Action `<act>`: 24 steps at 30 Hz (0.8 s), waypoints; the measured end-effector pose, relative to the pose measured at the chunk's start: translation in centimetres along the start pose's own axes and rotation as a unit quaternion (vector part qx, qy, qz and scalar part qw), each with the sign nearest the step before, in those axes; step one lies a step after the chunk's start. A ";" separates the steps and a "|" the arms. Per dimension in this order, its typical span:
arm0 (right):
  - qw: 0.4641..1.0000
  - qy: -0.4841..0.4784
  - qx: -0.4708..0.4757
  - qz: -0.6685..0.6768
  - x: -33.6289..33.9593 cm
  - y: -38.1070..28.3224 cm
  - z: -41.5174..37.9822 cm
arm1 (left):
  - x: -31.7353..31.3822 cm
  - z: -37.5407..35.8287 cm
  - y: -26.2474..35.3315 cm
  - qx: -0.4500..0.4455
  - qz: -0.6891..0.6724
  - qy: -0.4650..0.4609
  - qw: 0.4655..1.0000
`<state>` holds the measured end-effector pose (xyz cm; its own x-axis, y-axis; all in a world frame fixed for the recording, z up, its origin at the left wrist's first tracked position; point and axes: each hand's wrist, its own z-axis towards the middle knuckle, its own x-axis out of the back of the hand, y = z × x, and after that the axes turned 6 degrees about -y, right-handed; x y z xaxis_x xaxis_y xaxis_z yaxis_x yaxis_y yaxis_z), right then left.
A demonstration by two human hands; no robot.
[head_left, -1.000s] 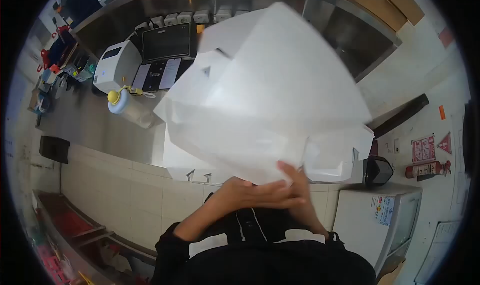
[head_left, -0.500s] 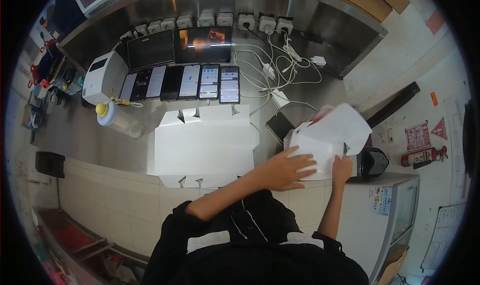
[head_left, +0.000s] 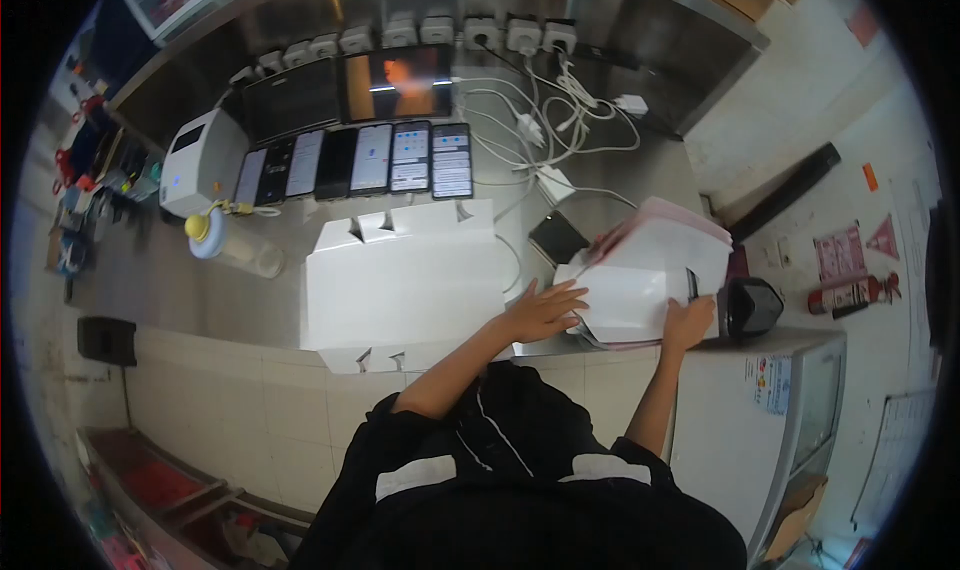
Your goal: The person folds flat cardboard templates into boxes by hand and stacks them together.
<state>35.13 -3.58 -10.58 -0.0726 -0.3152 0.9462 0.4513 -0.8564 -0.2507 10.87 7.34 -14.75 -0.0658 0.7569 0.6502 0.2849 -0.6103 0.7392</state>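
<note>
A partly folded white cardboard box (head_left: 625,295) with pinkish outer sides rests at the counter's right end, its raised panel leaning back. On its right edge, by a dark slot, my right hand (head_left: 690,320) is closed around the cardboard. My left hand (head_left: 545,313) lies at the box's left front edge, fingers stretched and apart; its fingertips seem to touch the cardboard. To the left, a flat white box blank (head_left: 405,280) with cut notches overhangs the front of the counter. Behind the folded box lies a dark phone (head_left: 558,238).
Several phones (head_left: 370,157) stand in a row before two tablets (head_left: 397,83). White cables (head_left: 565,120) tangle behind the box. A white printer (head_left: 202,163) and a yellow-capped bottle (head_left: 235,245) stand on the left. A black device (head_left: 752,308) sits right of the box.
The folded box has come down flatter onto the counter, its panel tilting back to show the inside. My left hand has moved left, off the inner panel to its edge. The right hand keeps its hold.
</note>
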 end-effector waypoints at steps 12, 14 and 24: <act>0.759 -0.126 0.483 0.418 4.2 -16.4 -12.7 | 2.3 -8.4 1.4 0.016 -0.468 0.400 0.788; 0.755 -0.198 0.547 0.303 1.8 -22.2 -13.7 | 2.4 -11.1 0.9 0.089 -0.451 0.436 0.774; 0.796 -0.107 0.577 0.147 -5.8 -25.5 -17.7 | 0.4 -15.2 -2.9 0.248 -0.581 0.493 0.598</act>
<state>8.32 12.86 -13.24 0.2851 -0.2508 0.9251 0.9465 0.2261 -0.2304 -4.56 5.88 -13.94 -0.9572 -0.0528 -0.2847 -0.2693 0.5233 0.8085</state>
